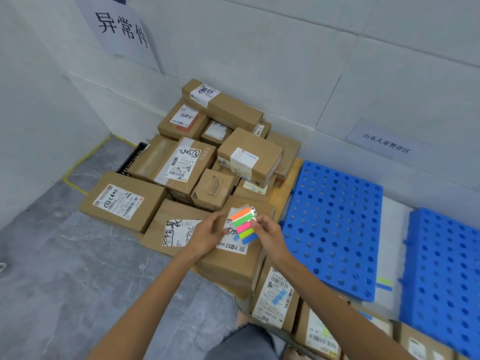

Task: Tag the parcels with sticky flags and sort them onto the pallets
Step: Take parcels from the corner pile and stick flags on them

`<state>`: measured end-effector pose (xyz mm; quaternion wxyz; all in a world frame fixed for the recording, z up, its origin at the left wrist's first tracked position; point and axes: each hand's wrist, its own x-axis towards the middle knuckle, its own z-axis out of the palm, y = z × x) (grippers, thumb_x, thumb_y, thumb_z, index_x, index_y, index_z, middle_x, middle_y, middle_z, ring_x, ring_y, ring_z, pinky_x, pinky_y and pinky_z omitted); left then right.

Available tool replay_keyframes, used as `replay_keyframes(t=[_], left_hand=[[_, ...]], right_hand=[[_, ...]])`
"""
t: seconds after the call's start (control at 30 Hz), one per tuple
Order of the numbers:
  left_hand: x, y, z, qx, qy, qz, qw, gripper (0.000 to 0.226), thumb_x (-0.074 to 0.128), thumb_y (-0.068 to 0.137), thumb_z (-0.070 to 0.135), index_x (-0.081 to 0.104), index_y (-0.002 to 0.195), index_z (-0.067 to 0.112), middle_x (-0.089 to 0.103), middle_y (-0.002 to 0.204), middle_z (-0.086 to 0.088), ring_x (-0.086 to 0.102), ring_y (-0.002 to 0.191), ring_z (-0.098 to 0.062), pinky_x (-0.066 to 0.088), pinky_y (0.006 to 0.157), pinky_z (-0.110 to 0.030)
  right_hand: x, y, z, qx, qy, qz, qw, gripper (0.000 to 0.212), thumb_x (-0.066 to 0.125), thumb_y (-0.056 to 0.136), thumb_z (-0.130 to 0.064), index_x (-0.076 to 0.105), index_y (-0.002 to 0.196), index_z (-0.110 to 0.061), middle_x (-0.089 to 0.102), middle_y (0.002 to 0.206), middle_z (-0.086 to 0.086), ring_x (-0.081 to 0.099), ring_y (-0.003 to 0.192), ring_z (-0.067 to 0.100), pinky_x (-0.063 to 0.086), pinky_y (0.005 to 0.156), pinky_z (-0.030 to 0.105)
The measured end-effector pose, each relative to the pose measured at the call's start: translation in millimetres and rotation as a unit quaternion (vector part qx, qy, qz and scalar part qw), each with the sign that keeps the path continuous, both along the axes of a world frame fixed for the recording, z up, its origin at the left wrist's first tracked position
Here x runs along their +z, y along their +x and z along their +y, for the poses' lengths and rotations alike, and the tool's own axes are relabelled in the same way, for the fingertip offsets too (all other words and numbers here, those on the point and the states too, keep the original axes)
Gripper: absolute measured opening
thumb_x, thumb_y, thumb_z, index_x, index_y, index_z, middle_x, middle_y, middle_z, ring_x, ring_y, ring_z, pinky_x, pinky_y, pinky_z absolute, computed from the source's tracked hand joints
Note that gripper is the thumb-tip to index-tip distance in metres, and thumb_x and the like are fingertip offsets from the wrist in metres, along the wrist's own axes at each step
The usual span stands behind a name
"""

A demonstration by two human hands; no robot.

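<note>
Head view: our right hand (pixel 270 236) pinches the right edge of the sticky flags (pixel 242 224), our left hand (pixel 207 236) pinches their left edge, above a parcel (pixel 233 263).

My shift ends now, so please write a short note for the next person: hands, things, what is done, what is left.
Hands: the left hand holds the flag pad; the right hand pinches its right edge.
Things: parcels are piled in the corner, and more lie at the lower right. The blue pallets carry nothing in view.
Done: the pad is in hand.
Left: tag the pile and sort it onto the pallets.
</note>
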<state>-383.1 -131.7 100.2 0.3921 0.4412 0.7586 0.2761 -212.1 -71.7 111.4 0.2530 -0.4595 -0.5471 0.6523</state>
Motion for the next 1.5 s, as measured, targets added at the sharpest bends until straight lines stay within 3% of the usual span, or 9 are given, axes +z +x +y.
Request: replay_keyframes(t=[0.13,0.43,0.53,0.77,0.9,1.07,1.17,1.33,1.5], left_hand=[[-4.8,-1.9,2.2,-0.016,0.003,0.01,1.0,0.045,0.061,0.09,0.012,0.048,0.132,0.019,0.056,0.129,-0.001,0.046,0.11,-0.008,0.035,0.086,-0.016],[-25.6,7.8,-4.8,-0.036,0.039,0.045,0.998,0.053,0.061,0.08,-0.005,0.05,0.129,0.011,0.05,0.132,-0.006,0.046,0.122,-0.017,0.031,0.098,-0.017],[-31.4,8.4,-1.7,-0.038,0.091,0.05,0.994,0.049,0.058,0.08,-0.006,0.054,0.124,0.013,0.052,0.128,-0.004,0.049,0.118,-0.014,0.039,0.103,-0.027],[26.6,-18.2,78.4,0.1,0.256,0.102,0.956,0.021,0.048,0.092,0.002,0.061,0.089,0.019,0.063,0.087,0.009,0.055,0.073,-0.001,0.047,0.067,-0.022],[53.3,-33.1,132.5,0.119,0.274,0.113,0.947,0.018,0.048,0.092,0.006,0.058,0.099,0.019,0.06,0.099,0.004,0.057,0.086,-0.008,0.05,0.073,-0.027],[40.0,-39.8,189.0,0.101,0.09,0.036,0.99,0.058,0.052,0.095,0.017,0.027,0.147,0.01,0.032,0.15,-0.008,0.034,0.136,-0.022,0.03,0.111,-0.036],[29.6,-29.5,195.5,0.158,0.097,-0.002,0.983,0.06,0.056,0.093,0.021,0.031,0.146,0.009,0.044,0.14,-0.009,0.044,0.125,-0.019,0.035,0.108,-0.034],[48.1,-2.9,173.9,0.214,0.161,-0.033,0.963,0.039,0.058,0.09,0.011,0.056,0.129,0.011,0.06,0.095,0.004,0.056,0.084,-0.006,0.051,0.091,-0.03],[76.8,56.3,132.0,0.178,0.218,-0.052,0.958,0.028,0.068,0.082,0.032,0.054,0.104,0.021,0.056,0.116,-0.003,0.055,0.103,-0.012,0.049,0.092,-0.033]], right_hand=[[-7.2,0.4,0.0,0.002,-0.008,-0.016,1.0,0.017,0.05,0.096,-0.014,0.053,0.079,-0.011,0.059,0.082,0.001,0.057,0.078,0.006,0.045,0.069,0.012],[-27.3,9.9,4.4,0.012,-0.036,-0.045,0.998,0.023,0.05,0.096,-0.012,0.052,0.073,-0.015,0.055,0.078,0.001,0.053,0.079,0.014,0.042,0.074,0.022],[-22.0,13.6,13.2,0.003,-0.04,-0.052,0.998,0.022,0.049,0.096,-0.011,0.052,0.074,-0.012,0.055,0.079,0.003,0.053,0.079,0.015,0.044,0.074,0.02],[14.9,7.6,92.7,-0.165,0.0,-0.036,0.986,0.021,0.047,0.098,-0.016,0.052,0.078,-0.017,0.058,0.085,0.0,0.054,0.079,0.011,0.042,0.071,0.02],[24.1,-7.9,133.3,-0.193,0.001,-0.02,0.981,0.019,0.048,0.098,-0.017,0.054,0.08,-0.018,0.059,0.088,-0.001,0.055,0.086,0.013,0.045,0.074,0.025],[24.7,-28.2,153.2,-0.172,-0.081,0.027,0.981,0.018,0.046,0.098,-0.014,0.055,0.082,-0.015,0.062,0.097,0.003,0.059,0.1,0.024,0.049,0.091,0.043],[26.3,-30.4,154.4,-0.153,-0.102,0.043,0.982,0.018,0.046,0.098,-0.017,0.054,0.082,-0.015,0.061,0.109,0.013,0.059,0.103,0.03,0.049,0.085,0.045],[41.8,8.4,144.6,-0.174,-0.097,0.069,0.978,0.021,0.047,0.098,-0.017,0.052,0.077,-0.016,0.06,0.092,0.002,0.056,0.09,0.02,0.049,0.082,0.039],[78.5,92.2,117.6,-0.167,-0.029,0.081,0.982,0.024,0.047,0.098,-0.018,0.052,0.075,-0.015,0.061,0.085,0.002,0.061,0.076,0.013,0.053,0.067,0.027]])
